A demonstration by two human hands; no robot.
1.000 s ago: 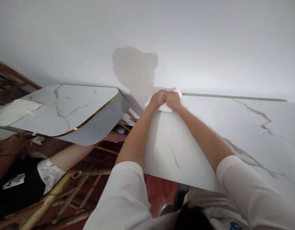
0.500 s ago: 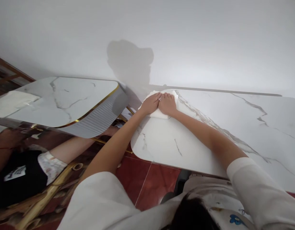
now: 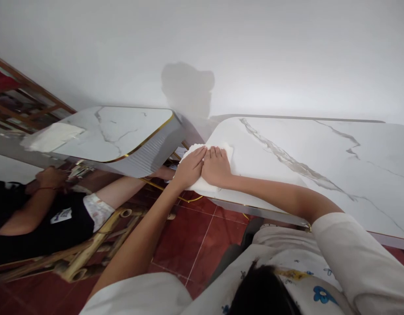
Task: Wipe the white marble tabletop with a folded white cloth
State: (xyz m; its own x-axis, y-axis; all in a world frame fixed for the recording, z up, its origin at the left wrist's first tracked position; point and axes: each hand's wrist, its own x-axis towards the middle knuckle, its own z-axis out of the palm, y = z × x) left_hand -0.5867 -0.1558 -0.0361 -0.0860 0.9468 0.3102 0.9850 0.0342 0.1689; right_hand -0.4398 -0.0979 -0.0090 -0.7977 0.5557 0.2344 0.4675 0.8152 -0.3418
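Observation:
A white cloth (image 3: 206, 186) lies bunched on the rounded left end of a white marble-patterned table (image 3: 287, 135). My left hand (image 3: 189, 167) rests flat on the cloth, fingers stretched out toward the wall. Beside it, touching at the thumb side, my right hand (image 3: 217, 166) also presses down flat on the cloth. Both palms are hidden from view. The cloth's left part reaches the table's near left edge.
To the left stands a second marble-patterned table (image 3: 123, 127) with gold trim, bearing a white packet (image 3: 55, 136). Below it sits another person (image 3: 34, 227) on a bamboo seat (image 3: 90, 249). A white wall (image 3: 287, 57) rises behind; red tiles (image 3: 185, 232) cover the floor.
My hands and the cloth have slid from the table's far left corner toward its near left edge. The view has shifted, showing more of the seated person.

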